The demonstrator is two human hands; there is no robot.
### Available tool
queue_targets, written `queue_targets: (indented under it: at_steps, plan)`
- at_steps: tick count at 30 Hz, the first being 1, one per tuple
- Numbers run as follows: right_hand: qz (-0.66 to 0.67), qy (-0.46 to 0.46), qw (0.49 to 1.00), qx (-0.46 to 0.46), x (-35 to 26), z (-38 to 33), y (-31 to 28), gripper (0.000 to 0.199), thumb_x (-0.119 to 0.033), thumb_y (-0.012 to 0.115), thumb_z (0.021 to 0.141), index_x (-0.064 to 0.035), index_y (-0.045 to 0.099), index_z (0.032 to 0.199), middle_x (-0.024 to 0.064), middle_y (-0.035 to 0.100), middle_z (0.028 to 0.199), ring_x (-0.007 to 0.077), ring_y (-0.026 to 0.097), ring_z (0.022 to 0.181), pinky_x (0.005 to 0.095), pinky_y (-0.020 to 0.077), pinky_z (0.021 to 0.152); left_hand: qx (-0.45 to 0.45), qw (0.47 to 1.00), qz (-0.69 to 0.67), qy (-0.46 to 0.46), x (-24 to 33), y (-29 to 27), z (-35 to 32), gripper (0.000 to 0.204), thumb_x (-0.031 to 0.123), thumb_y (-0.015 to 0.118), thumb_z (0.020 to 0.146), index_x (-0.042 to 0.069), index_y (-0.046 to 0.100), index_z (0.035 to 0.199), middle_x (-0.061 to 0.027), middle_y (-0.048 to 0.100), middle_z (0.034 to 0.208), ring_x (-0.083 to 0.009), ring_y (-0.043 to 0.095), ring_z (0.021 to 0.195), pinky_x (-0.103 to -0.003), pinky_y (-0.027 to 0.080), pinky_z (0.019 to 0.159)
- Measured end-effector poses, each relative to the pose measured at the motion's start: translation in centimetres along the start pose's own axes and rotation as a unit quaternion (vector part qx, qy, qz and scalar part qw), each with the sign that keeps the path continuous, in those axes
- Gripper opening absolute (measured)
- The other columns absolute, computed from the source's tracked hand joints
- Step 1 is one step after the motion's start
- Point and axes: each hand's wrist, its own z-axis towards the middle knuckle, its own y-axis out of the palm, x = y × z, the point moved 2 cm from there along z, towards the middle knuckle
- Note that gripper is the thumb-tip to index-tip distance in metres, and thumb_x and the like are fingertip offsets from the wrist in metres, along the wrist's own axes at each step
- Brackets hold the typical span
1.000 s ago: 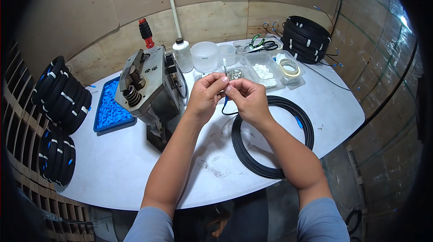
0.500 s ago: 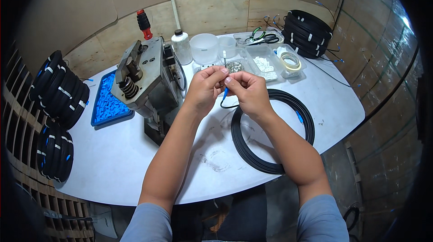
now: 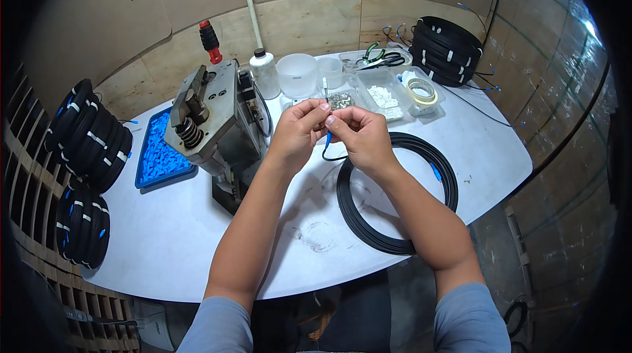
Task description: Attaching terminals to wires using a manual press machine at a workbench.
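Above the middle of the table, my left hand (image 3: 296, 132) and my right hand (image 3: 367, 137) meet, fingertips pinched together on a thin cable connector (image 3: 324, 84). Its white and metal tip sticks up beyond the fingers, and a blue boot (image 3: 328, 137) shows below them. Most of the connector's middle is covered by my fingers. From the boot a black cable (image 3: 334, 158) curves toward the coil of black cable (image 3: 349, 205) lying under my right forearm. Another blue connector (image 3: 436, 171) rests on the coil's right side.
Left of my arms stands a metal press (image 3: 224, 113), beside a blue tray (image 3: 166, 180) of small blue parts. Bundled black coils (image 3: 89, 132) stack at the left edge, more coils (image 3: 447, 50) at the back right. Behind my hands are a bottle (image 3: 265, 76), tubs, scissors (image 3: 388, 60) and tape (image 3: 421, 91).
Both hands keep their pinch on the connector with hardly any movement. The whole view has shifted slightly.
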Motion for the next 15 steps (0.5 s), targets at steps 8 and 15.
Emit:
queue_targets:
  at_steps: [8, 15]
  plan:
    - [0.022, -0.013, 1.000, -0.016, 0.2, 0.2, 0.1, 0.015, -0.013, 0.061, 0.093, 0.0014, 0.066, 0.097, 0.0045, 0.067, 0.083, 0.0072, 0.060, 0.074, 0.0224, 0.0501, 0.067, 0.001, 0.995, 0.083, 0.051, 0.4, 0.2, -0.1, 0.008, 0.010, 0.062, 0.091, 0.003, 0.061, 0.095, -0.0033, 0.062, 0.087, -0.0117, 0.058, 0.079, -0.027, 0.047, 0.074]
    - [0.114, -0.001, 0.987, -0.110, 0.9, 0.6, -0.2, 0.019, -0.016, 0.054, 0.097, 0.0000, 0.065, 0.099, 0.0017, 0.063, 0.081, 0.0093, 0.059, 0.075, 0.0253, 0.0491, 0.073, -0.027, 0.995, 0.079, 0.051, 1.5, 1.0, -0.5, 0.016, 0.014, 0.063, 0.091, -0.001, 0.064, 0.096, -0.0028, 0.062, 0.079, -0.0088, 0.055, 0.068, -0.024, 0.045, 0.058]
